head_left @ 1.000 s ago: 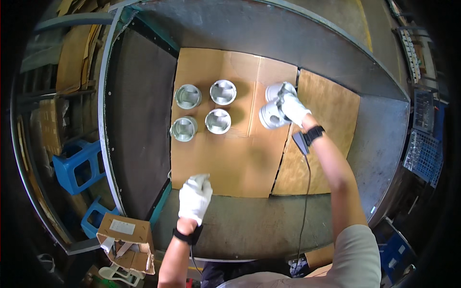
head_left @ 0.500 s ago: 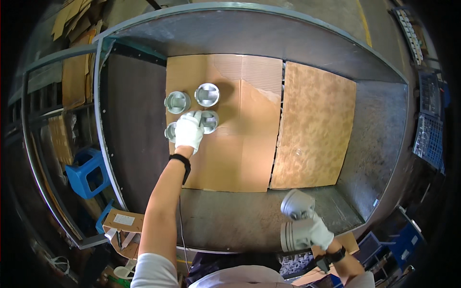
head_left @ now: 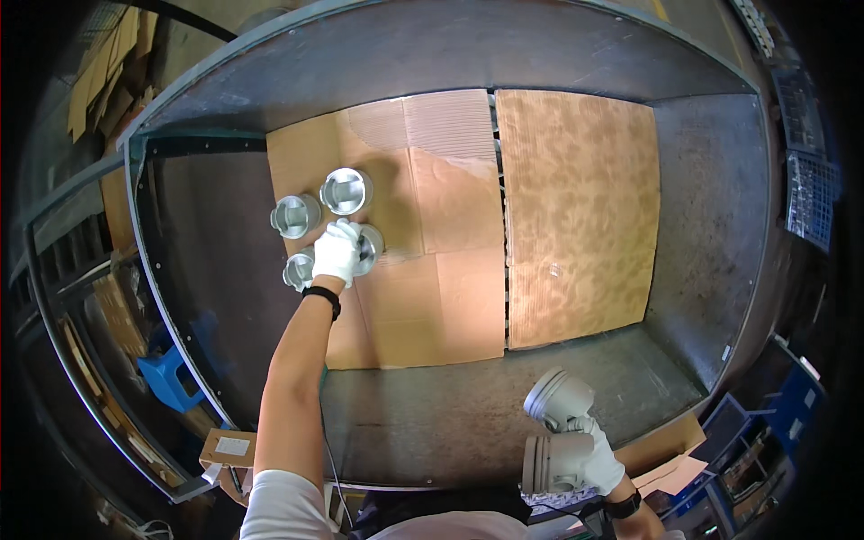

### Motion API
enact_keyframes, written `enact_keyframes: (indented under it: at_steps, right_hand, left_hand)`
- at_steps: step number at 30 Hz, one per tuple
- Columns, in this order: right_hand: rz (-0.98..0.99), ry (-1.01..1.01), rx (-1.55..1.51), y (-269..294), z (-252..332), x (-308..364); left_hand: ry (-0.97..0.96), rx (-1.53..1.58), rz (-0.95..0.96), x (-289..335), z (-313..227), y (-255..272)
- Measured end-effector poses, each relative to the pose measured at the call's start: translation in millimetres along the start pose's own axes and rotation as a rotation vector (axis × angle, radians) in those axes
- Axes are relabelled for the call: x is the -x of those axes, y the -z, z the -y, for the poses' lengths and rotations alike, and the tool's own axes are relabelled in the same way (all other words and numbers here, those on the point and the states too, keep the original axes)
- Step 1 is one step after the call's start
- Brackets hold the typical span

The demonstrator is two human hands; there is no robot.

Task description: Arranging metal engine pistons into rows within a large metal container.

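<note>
"Bench (head_left: 432, 423) with raised metal walls is seen; by what is it covered?"

"By a cardboard sheet (head_left: 459, 306) at the left and a mottled brown sheet (head_left: 580, 225) at the right, laid side by side with a narrow gap between. Beyond the left wall, a blue stool (head_left: 166, 378) is partly shown."

"And the hands, both white-gloved?"

"The left hand (head_left: 337, 252) is placed over the near pair of four pistons (head_left: 346, 192), both partly covered by it. Whether its grip is closed on either cannot be told, as the fingertips are not clearly shown. By the right hand (head_left: 601, 459), two more pistons (head_left: 558, 398) are held in one closed grip, tilted, by the bench's near edge."

"How are the four set?"

"In two rows of two on the cardboard, their hollow ends turned up."

"Anything smaller?"

"A black band (head_left: 323, 302) is worn on each wrist."
</note>
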State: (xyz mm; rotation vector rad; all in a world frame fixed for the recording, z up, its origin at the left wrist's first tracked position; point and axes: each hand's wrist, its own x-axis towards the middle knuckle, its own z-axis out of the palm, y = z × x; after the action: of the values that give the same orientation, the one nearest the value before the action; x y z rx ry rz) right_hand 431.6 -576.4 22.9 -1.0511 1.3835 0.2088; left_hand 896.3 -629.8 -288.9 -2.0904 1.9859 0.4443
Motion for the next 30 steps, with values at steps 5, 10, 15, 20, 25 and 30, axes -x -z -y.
enact_keyframes:
  at_steps: [5,10,15,20,25,30]
  right_hand:
    - [-0.015,-0.05,-0.216,-1,-5,3]
    - [-0.038,-0.155,-0.517,-11,-10,1]
    - [0.044,-0.162,-0.576,-11,-14,6]
    - [-0.039,-0.169,-0.584,-14,-5,8]
    - [-0.112,0.1,-0.399,-19,-11,32]
    - [-0.253,0.122,-0.606,-51,-43,69]
  left_hand:
    - [0.279,0.393,0.115,-24,-6,37]
    - [0.448,0.589,0.262,-35,19,33]
    - [0.217,0.215,0.589,-26,30,12]
    - [0.267,0.658,-0.05,49,-59,49]
    - [0.227,1.64,0.286,139,-121,127]
    - [-0.275,0.816,-0.013,222,-140,240]
